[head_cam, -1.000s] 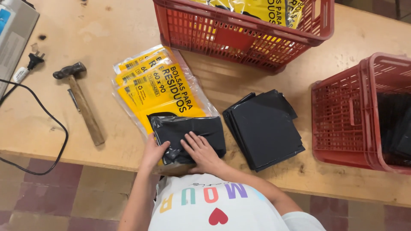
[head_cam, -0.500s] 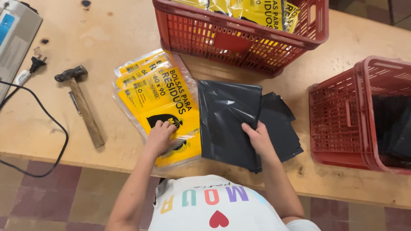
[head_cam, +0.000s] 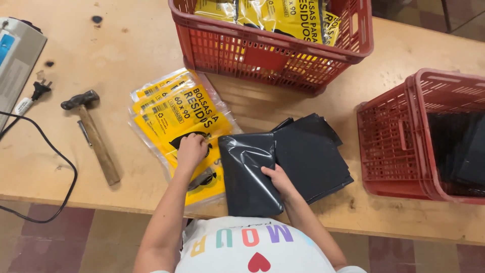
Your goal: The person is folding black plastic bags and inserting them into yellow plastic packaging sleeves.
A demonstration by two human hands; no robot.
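My left hand [head_cam: 192, 149] rests with curled fingers on the top yellow packet [head_cam: 174, 114] of a small fanned stack, pinching it near its middle. A glossy black plastic bag [head_cam: 247, 174], folded into a tall rectangle, lies just right of the packets by the table's near edge. My right hand [head_cam: 278, 179] grips this bag at its right edge. Right of that hand sits a flat stack of folded black bags [head_cam: 316, 156], partly under the folded bag.
A red basket [head_cam: 273, 58] with more yellow packets stands at the back. Another red basket [head_cam: 394, 146] holding black bags is at the right. A hammer [head_cam: 93, 136], a plug with black cable [head_cam: 35, 93] and a grey machine [head_cam: 15, 60] lie at the left.
The black bag, lifted off the yellow packets and spread over the stack half a second ago, is now folded narrower and sits further left. My left hand stays on the yellow packets.
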